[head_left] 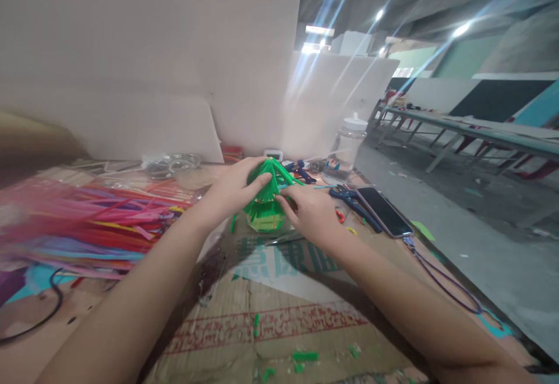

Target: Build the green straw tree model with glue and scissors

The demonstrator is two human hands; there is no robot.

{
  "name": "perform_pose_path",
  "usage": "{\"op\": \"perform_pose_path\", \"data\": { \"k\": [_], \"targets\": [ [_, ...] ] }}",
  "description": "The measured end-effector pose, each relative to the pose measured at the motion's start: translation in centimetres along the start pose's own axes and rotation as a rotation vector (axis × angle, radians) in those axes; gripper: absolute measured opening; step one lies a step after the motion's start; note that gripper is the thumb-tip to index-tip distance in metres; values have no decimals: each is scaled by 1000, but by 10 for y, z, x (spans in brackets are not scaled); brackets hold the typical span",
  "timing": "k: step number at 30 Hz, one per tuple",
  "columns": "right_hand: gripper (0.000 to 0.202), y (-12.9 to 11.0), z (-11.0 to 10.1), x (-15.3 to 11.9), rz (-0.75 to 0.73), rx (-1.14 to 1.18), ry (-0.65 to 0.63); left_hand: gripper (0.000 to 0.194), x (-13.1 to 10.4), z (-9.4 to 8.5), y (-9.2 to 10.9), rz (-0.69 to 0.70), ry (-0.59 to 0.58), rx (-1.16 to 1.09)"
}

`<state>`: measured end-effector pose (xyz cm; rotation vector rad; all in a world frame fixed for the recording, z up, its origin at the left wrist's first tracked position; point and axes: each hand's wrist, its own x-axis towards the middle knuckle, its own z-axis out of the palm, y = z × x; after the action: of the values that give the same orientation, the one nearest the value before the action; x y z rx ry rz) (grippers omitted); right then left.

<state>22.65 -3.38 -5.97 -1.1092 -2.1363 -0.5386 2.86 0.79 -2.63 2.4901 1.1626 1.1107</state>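
Note:
A green cone-shaped craft piece (267, 198), layered like a small tree, stands on the work surface in front of me. My left hand (239, 187) is closed around its upper left side, the thumb pressed on its front. My right hand (312, 208) pinches at its right side, fingertips against the green layers; whether a small part sits between them is hidden. From the top of the cone, green strips (286, 173) run down to the right behind my right hand. A pale green base (265, 223) shows under the lowest layer.
Bundles of coloured pipe cleaners (109, 215) lie at left. Dark-handled pliers (356, 205), a phone (384, 212) with a strap, and a water bottle (345, 150) are at right. Green scraps (304, 356) litter the printed cardboard (209, 314). White boards (166, 52) stand behind.

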Motion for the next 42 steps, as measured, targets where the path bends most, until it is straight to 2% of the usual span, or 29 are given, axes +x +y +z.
{"op": "perform_pose_path", "data": {
  "k": [7,13,19,24,31,34,37,40,42],
  "targets": [
    [30,-2,1,-1,-61,-44,32,48,0,-6,6,28,-47,15],
    [32,4,1,1,-139,-72,134,49,1,-8,6,-5,-61,-10],
    [27,1,2,5,-131,-143,125,46,1,-5,10,62,-51,36],
    [27,5,1,4,-146,-139,133,45,1,-5,6,46,-39,45],
    [28,9,-2,4,-157,-48,55,45,0,-5,-1,24,-50,11],
    [32,17,-11,7,-54,87,109,46,-1,-7,-2,-21,-62,-59],
    [32,42,-16,11,221,175,170,46,-3,-10,-2,-78,-69,-108],
    [21,80,-5,11,469,258,38,52,-5,-13,1,-92,-84,-114],
    [30,105,12,8,535,299,-78,61,-6,-15,2,-68,-110,-88]
  ]
}}
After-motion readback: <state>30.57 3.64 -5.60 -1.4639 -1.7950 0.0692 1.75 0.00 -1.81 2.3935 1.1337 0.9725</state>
